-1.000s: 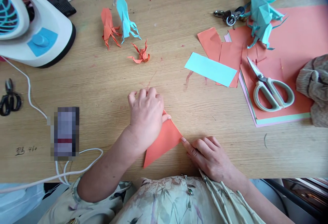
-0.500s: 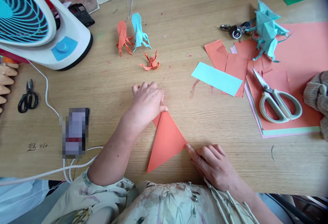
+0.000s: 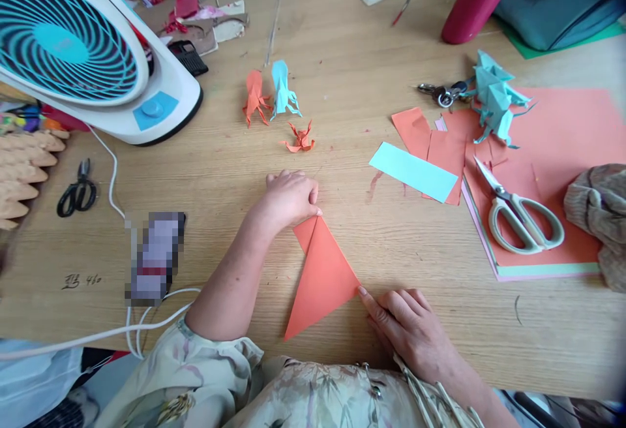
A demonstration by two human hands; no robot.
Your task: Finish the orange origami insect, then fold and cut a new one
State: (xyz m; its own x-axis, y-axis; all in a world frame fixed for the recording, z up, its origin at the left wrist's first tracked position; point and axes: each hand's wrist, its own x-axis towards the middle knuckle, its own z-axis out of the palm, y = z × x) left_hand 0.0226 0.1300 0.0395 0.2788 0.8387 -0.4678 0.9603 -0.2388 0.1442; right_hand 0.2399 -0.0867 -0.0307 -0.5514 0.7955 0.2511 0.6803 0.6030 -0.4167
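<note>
A sheet of orange paper (image 3: 325, 278), folded into a triangle, lies flat on the table in front of me. A short strip of it juts out at the upper left, beneath the fold. My left hand (image 3: 292, 198) is at the top corner, its fingers curled in and the thumb pressed on the point. At the right corner, the stretched index finger of my right hand (image 3: 403, 320) touches the edge, while its other fingers bend loosely over the table. Beyond the left hand stands a small orange origami figure (image 3: 300, 137) with thin curled limbs.
An orange origami octopus (image 3: 255, 97) and a blue one (image 3: 284, 89) stand farther back. Scissors (image 3: 523, 213) lie on orange sheets at right, near a blue paper strip (image 3: 413, 171) and blue folded figure (image 3: 496, 98). A fan (image 3: 166, 115), black snips (image 3: 77, 191) and phone (image 3: 155, 255) are left.
The view has tilted up, showing more of the table's far side. My left thumb stays at the top corner and more of the paper strip shows. My right fingertip keeps its place at the right corner.
</note>
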